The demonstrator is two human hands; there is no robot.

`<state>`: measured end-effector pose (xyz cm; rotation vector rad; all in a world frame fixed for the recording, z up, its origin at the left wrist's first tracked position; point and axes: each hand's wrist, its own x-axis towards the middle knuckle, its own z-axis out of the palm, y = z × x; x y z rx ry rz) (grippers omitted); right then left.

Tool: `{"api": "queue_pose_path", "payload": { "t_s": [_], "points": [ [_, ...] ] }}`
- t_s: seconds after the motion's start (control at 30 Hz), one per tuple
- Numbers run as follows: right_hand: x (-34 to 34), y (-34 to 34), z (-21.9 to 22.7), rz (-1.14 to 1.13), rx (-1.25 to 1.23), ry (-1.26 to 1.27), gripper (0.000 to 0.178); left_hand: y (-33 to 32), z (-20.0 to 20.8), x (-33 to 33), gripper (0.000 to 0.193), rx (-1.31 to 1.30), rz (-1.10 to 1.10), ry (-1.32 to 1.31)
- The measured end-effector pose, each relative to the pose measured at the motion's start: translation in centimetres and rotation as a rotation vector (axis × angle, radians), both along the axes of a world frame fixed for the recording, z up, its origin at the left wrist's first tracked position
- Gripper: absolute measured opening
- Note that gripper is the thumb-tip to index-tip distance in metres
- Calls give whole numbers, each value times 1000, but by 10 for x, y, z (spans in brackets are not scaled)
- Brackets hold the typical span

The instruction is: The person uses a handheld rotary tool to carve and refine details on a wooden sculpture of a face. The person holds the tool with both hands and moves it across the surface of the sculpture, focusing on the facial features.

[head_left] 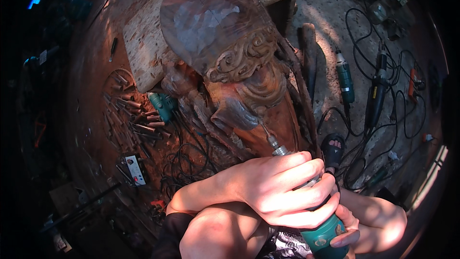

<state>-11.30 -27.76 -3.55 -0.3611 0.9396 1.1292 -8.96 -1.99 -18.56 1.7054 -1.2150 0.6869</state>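
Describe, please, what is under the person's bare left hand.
Under the left hand is a green cylindrical power tool; its metal front and green rear show. Part of the right hand shows. The tool's middle is mostly covered.

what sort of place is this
Most likely a woodcarving workshop: a large carved wooden piece fills the middle, loose chisels lie in reddish dust to its left, and corded power tools lie on the floor to its right.
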Motion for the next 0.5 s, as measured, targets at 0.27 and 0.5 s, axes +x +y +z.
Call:
{"api": "queue_pose_path", "payload": {
  "t_s": [0.27, 0.5],
  "points": [
    [-25, 4, -5, -7, 8, -17, 69, -2, -1, 0, 28, -29, 23, -16],
    [-24, -6, -7, -41, 119, 0, 71, 2, 0, 0, 22, -64, 62, -76]
  ]
}}
